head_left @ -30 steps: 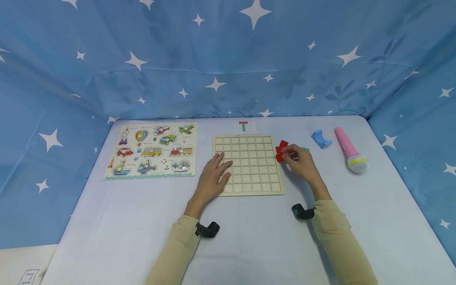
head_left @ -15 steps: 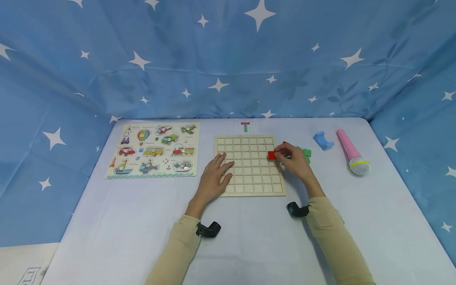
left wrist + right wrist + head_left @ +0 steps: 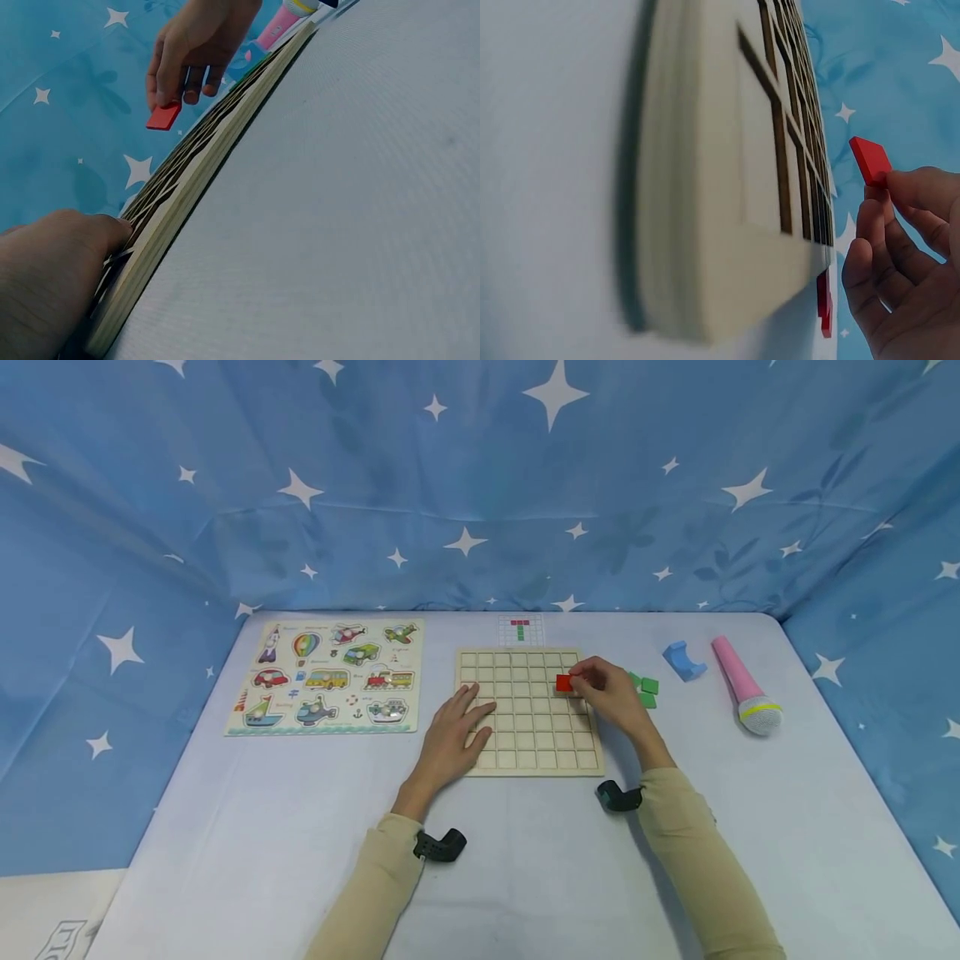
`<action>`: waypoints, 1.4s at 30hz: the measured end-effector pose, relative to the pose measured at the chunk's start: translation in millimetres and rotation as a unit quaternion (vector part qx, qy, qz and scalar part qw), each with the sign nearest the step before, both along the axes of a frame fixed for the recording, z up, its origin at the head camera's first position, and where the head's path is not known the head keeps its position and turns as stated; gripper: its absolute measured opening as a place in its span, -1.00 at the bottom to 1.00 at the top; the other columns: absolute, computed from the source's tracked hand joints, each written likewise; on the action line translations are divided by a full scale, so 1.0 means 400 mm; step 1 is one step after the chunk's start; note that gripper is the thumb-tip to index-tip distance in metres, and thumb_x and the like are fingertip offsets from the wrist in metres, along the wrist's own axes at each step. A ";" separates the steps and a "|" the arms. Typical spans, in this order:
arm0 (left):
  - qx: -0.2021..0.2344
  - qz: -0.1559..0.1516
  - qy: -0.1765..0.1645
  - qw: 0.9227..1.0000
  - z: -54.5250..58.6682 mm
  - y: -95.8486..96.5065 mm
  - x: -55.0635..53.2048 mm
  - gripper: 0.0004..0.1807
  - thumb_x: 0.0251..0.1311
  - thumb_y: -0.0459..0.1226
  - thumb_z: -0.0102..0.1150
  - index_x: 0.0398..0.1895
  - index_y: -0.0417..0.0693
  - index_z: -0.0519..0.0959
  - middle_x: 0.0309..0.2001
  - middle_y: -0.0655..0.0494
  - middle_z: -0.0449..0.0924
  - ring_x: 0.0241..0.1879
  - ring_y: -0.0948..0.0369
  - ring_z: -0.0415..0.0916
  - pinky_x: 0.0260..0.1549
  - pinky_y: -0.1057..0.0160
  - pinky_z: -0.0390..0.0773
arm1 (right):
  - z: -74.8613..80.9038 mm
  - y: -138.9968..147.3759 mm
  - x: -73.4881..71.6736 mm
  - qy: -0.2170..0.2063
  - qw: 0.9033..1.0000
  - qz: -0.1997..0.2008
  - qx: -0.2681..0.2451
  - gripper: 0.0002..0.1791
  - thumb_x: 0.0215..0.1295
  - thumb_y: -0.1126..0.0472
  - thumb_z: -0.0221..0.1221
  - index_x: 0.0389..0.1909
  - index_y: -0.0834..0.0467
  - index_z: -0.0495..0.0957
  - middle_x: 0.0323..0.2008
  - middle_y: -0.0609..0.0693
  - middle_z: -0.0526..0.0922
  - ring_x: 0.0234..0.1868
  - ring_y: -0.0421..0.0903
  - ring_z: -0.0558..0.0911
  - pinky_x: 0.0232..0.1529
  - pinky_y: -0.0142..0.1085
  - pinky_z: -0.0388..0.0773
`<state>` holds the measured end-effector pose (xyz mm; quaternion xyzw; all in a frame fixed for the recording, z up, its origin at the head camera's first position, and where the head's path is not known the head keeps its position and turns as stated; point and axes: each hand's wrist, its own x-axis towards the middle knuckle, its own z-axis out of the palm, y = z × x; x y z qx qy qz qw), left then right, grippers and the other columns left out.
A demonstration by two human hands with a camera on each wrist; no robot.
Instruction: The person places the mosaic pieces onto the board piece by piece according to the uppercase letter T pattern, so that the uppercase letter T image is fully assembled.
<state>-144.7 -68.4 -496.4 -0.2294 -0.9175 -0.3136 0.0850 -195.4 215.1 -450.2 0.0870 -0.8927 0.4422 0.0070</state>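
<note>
Between thumb and fingertips my right hand (image 3: 609, 692) pinches a square red tile (image 3: 563, 683), held above the right part of the wooden grid board (image 3: 525, 772). In the left wrist view the red tile (image 3: 163, 116) is off the board, tilted. The right wrist view shows the same tile (image 3: 870, 160) by one edge. My left hand (image 3: 448, 737) rests on the board's left side with its fingers spread. Beside the board, low in the right wrist view, lie other red tiles (image 3: 824, 300); in the head view my right hand hides them.
Several green tiles (image 3: 648, 700) lie right of my right hand. A small card (image 3: 534, 640) with a red and green T pattern lies behind the board. A vehicle puzzle (image 3: 322, 681) is at left; a blue curved block (image 3: 683, 661) and pink toy microphone (image 3: 738, 672) at right.
My right hand has picked a red tile from the pile beside the board and carried it left over the grid. The left hand stays on the board. The head view has shifted slightly.
</note>
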 end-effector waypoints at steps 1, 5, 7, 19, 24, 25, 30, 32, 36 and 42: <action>-0.001 0.000 0.000 1.000 0.000 -0.001 0.001 -0.60 0.34 -0.13 0.00 0.22 0.07 0.47 0.41 -0.08 0.19 0.45 -0.03 0.03 0.39 -0.09 0.09 | 0.000 -0.003 -0.002 -0.001 1.000 0.001 0.000 -0.81 0.32 0.20 0.13 -0.10 0.17 0.54 -0.21 0.13 0.65 -0.25 -0.02 0.60 -0.27 -0.38 0.48; 0.004 0.001 0.002 1.000 0.002 -0.003 0.003 -0.61 0.33 -0.15 0.02 0.21 0.05 0.48 0.41 -0.09 0.20 0.44 -0.04 0.05 0.38 -0.10 0.09 | 0.004 -0.018 -0.011 -0.002 1.000 0.007 0.006 -0.82 0.32 0.20 0.12 -0.11 0.15 0.54 -0.22 0.11 0.64 -0.26 -0.03 0.60 -0.24 -0.34 0.49; 0.005 0.001 0.000 1.000 0.002 -0.003 0.004 -0.60 0.33 -0.15 0.02 0.21 0.05 0.48 0.41 -0.09 0.20 0.45 -0.04 0.05 0.39 -0.10 0.09 | 0.007 -0.024 -0.015 0.000 1.000 0.014 0.007 -0.83 0.32 0.22 0.12 -0.12 0.16 0.53 -0.23 0.11 0.64 -0.28 -0.03 0.59 -0.25 -0.31 0.48; -0.007 0.003 -0.001 1.000 -0.006 -0.007 0.002 -0.60 0.34 -0.12 -0.01 0.22 0.08 0.46 0.42 -0.05 0.18 0.46 -0.01 0.02 0.39 -0.08 0.09 | 0.013 -0.056 -0.038 0.005 0.999 0.050 -0.010 -0.81 0.33 0.20 0.12 -0.10 0.17 0.54 -0.26 0.12 0.64 -0.31 0.00 0.59 -0.36 -0.31 0.52; -0.008 0.004 0.000 1.000 -0.005 -0.006 0.005 -0.59 0.34 -0.12 0.00 0.23 0.08 0.46 0.43 -0.05 0.17 0.46 -0.01 0.02 0.39 -0.08 0.09 | 0.008 -0.071 -0.049 0.000 0.998 0.055 -0.013 -0.81 0.33 0.19 0.12 -0.10 0.17 0.54 -0.23 0.13 0.65 -0.29 0.01 0.60 -0.37 -0.32 0.56; -0.007 0.004 0.001 1.000 -0.004 -0.005 0.005 -0.59 0.34 -0.12 0.00 0.23 0.07 0.46 0.43 -0.05 0.17 0.45 -0.01 0.03 0.39 -0.08 0.09 | 0.009 -0.075 -0.050 -0.001 0.998 0.056 -0.013 -0.81 0.33 0.19 0.12 -0.10 0.17 0.54 -0.22 0.13 0.65 -0.28 0.00 0.60 -0.37 -0.32 0.56; -0.002 0.003 0.003 1.000 -0.004 -0.003 0.006 -0.60 0.33 -0.13 0.01 0.22 0.06 0.47 0.42 -0.06 0.18 0.45 -0.02 0.04 0.38 -0.09 0.09 | 0.012 -0.090 -0.058 -0.003 0.998 0.058 -0.011 -0.82 0.33 0.21 0.13 -0.11 0.16 0.54 -0.20 0.11 0.64 -0.26 -0.02 0.60 -0.27 -0.25 0.55; -0.001 0.002 0.001 1.000 -0.003 -0.002 0.005 -0.60 0.33 -0.13 0.01 0.21 0.06 0.47 0.42 -0.07 0.18 0.45 -0.02 0.04 0.38 -0.09 0.09 | 0.013 -0.095 -0.061 -0.001 0.998 0.063 -0.010 -0.82 0.33 0.22 0.12 -0.10 0.18 0.53 -0.19 0.13 0.64 -0.25 -0.01 0.60 -0.22 -0.21 0.55; -0.002 0.000 -0.002 1.000 -0.002 -0.001 0.004 -0.59 0.34 -0.13 0.00 0.22 0.06 0.46 0.42 -0.06 0.17 0.45 -0.01 0.03 0.39 -0.08 0.09 | 0.009 -0.106 -0.069 -0.008 0.998 0.064 -0.005 -0.83 0.32 0.22 0.12 -0.12 0.17 0.54 -0.19 0.11 0.65 -0.24 -0.01 0.60 -0.20 -0.20 0.54; -0.003 0.003 -0.001 1.000 -0.004 0.000 0.002 -0.59 0.33 -0.11 0.00 0.22 0.08 0.46 0.42 -0.05 0.17 0.45 0.00 0.03 0.38 -0.08 0.10 | 0.004 -0.126 -0.082 -0.016 0.997 0.072 0.001 -0.82 0.34 0.19 0.12 -0.11 0.15 0.54 -0.18 0.10 0.65 -0.24 -0.01 0.62 -0.24 -0.26 0.55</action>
